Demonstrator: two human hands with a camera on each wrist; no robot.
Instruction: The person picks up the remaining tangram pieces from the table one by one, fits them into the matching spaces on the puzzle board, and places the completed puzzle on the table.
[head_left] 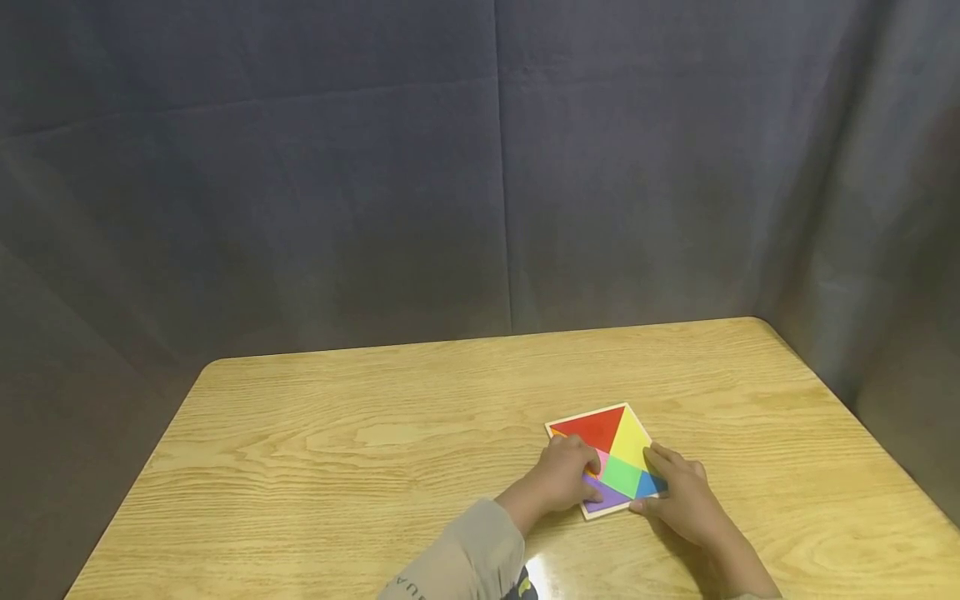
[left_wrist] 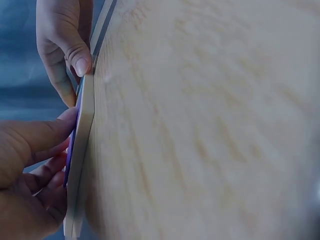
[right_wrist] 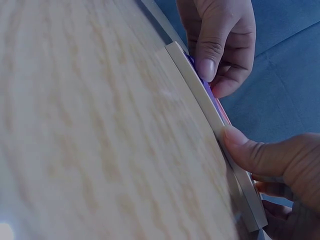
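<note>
A tangram puzzle lies right of centre on the table, its wooden tray (right_wrist: 197, 90) seen edge-on in the right wrist view. Visible pieces are a red triangle (head_left: 597, 428), a yellow triangle (head_left: 630, 439), a green square (head_left: 622, 477), a blue piece (head_left: 649, 485), a pink piece (head_left: 603, 459) and a purple piece (head_left: 609, 502). My left hand (head_left: 561, 477) bends over the left side, thumb on the purple piece, mostly hiding an orange piece. At the lower right corner my right hand (head_left: 686, 502) grips the tray, thumb (right_wrist: 237, 137) against its front edge.
The wood-grain table (head_left: 322, 467) extends widely to the left of the puzzle. A dark grey curtain (head_left: 360, 208) hangs behind the table and along its sides. A light sleeve (head_left: 465, 554) covers the left forearm at the front edge.
</note>
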